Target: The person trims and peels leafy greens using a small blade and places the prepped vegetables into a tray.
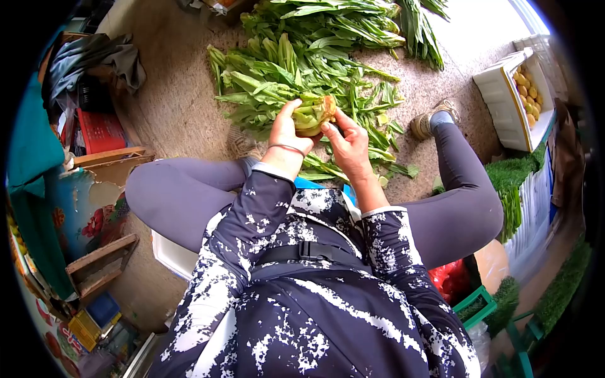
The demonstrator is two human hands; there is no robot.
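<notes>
My left hand (290, 133) is wrapped round a leafy green vegetable (308, 116), whose brownish cut base points to the right. At that base, my right hand (350, 146) has its thumb and fingers pressed together; a small dark thing shows between them, too hidden to name. The vegetable's long leaves (258, 91) stretch away to the upper left. Under and beyond both hands, loose green leaves (368, 94) lie spread on the speckled floor.
More leafy bunches (353, 25) lie at the top. A white foam box (504, 101) of yellowish round produce (528, 97) stands at right. To the left are a red basket (103, 131) and a wooden frame (102, 264). My shoe (421, 126) rests right of the leaves.
</notes>
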